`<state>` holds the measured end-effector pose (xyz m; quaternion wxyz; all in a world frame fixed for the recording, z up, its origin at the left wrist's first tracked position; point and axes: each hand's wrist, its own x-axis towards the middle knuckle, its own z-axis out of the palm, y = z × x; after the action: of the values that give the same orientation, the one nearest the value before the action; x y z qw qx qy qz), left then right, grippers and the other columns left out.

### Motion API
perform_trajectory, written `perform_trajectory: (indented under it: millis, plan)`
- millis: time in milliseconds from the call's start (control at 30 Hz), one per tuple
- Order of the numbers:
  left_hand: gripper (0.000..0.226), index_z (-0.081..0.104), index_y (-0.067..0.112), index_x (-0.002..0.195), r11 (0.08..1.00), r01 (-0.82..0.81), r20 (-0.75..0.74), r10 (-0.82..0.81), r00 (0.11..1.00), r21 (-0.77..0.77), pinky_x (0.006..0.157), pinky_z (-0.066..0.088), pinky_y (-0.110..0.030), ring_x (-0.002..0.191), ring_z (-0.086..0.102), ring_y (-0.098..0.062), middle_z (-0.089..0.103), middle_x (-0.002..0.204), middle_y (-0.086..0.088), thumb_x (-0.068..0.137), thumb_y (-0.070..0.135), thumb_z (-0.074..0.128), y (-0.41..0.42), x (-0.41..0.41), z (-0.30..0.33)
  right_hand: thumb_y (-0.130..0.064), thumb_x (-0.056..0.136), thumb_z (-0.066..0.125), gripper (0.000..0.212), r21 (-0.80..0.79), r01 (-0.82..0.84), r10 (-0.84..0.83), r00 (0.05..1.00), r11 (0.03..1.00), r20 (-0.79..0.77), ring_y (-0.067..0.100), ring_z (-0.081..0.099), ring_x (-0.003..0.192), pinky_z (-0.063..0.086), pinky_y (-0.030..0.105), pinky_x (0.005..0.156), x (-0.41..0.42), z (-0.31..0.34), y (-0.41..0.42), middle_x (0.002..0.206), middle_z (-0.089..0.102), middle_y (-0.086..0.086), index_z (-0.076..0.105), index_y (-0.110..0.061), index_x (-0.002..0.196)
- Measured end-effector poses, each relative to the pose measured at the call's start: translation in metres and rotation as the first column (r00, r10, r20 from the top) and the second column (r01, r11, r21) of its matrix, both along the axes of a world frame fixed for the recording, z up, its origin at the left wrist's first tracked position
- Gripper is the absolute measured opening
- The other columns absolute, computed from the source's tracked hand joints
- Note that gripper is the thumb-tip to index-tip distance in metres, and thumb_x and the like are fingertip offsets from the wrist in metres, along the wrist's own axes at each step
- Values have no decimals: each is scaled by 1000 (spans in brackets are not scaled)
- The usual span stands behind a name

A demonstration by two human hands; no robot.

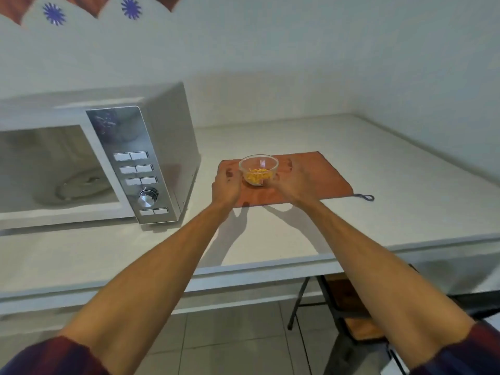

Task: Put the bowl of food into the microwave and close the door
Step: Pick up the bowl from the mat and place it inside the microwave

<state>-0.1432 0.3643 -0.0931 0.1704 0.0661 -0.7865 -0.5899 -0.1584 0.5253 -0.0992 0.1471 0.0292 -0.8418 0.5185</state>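
Observation:
A small clear glass bowl (258,166) with yellow food in its bottom sits over an orange cloth (319,180) on the white counter. My left hand (226,185) cups the bowl's left side and my right hand (293,182) cups its right side, fingers wrapped against the glass. I cannot tell whether the bowl rests on the cloth or is just off it. To the left stands a white microwave (167,136). Its cavity (54,169) shows openly with the glass turntable (78,186) inside, and the door itself is out of frame.
The microwave's silver control panel (135,169) with buttons and a dial faces me between the cavity and the bowl. The counter's front edge (270,269) runs below my forearms. A folding frame (338,301) stands under the counter at the right. White walls close the corner behind.

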Motion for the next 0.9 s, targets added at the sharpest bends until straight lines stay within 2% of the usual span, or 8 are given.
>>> perform_trajectory:
  millis: [167, 267, 433, 500, 600, 700, 767, 900]
  plan:
    - [35, 59, 16, 120, 996, 9, 108, -18, 994, 86, 92, 54, -43, 102, 63, -26, 65, 116, -8, 94, 29, 39, 18, -39, 0, -63, 39, 87, 137, -16, -115, 116, 989, 993, 97, 22, 47, 126, 35, 26, 89, -44, -12, -3, 143, 46, 4, 18, -16, 148]
    - [38, 68, 14, 109, 987, -11, 191, -19, 981, 158, 82, 56, -37, 91, 66, -23, 71, 101, -7, 92, 31, 38, 18, -63, 4, -52, 45, 90, 144, -29, -172, 174, 976, 985, 130, 20, 44, 128, 32, 24, 93, -61, -17, -9, 145, 44, 4, 0, -15, 151]
    - [29, 68, 7, 100, 984, 33, 220, -71, 973, 173, 52, 48, -20, 71, 63, -17, 69, 82, -6, 91, 17, 42, 15, -89, -2, -34, 49, 94, 122, -73, -150, 157, 983, 986, 94, 16, 61, 104, 46, 12, 71, -81, -28, -21, 118, 62, 1, 20, -11, 143]
    - [27, 68, 8, 97, 986, 57, 201, -88, 976, 157, 45, 48, -16, 68, 64, -15, 69, 78, -4, 89, 12, 42, 14, -92, -7, -33, 53, 93, 116, -77, -132, 139, 986, 988, 92, 20, 63, 101, 49, 18, 75, -84, -33, -26, 116, 64, 4, 22, -13, 142]
    - [35, 67, 11, 112, 978, 105, 186, -140, 973, 183, 71, 58, -28, 88, 68, -19, 72, 103, -8, 91, 13, 40, 13, -93, -17, -40, 52, 91, 111, -85, -41, 46, 998, 996, 51, 23, 62, 104, 49, 34, 88, -84, -34, -32, 120, 64, 6, 28, -16, 141]
    - [34, 64, 15, 117, 984, 78, 113, -97, 989, 161, 62, 51, -17, 81, 63, -6, 69, 103, 0, 97, 20, 38, 14, -83, -18, -43, 45, 91, 108, -83, -6, 8, 1000, 997, 28, 24, 63, 104, 51, 40, 89, -77, -33, -35, 117, 66, 4, 36, -20, 135]
    - [31, 61, 13, 120, 986, 43, 74, -55, 996, 160, 62, 53, -14, 81, 63, -6, 66, 103, 1, 96, 21, 43, 10, -74, -16, -46, 40, 92, 104, -100, -1, 3, 1000, 995, 19, 19, 64, 99, 53, 37, 85, -68, -31, -36, 111, 67, -2, 42, -25, 128]
    - [29, 59, 10, 118, 954, 108, 69, -133, 989, 281, 94, 54, -48, 105, 65, -31, 66, 117, -17, 91, 18, 54, -8, -48, -6, -51, 30, 90, 90, -160, -17, 16, 1000, 987, -5, -1, 63, 88, 48, 17, 70, -40, -18, -42, 92, 63, -21, 49, -35, 108]
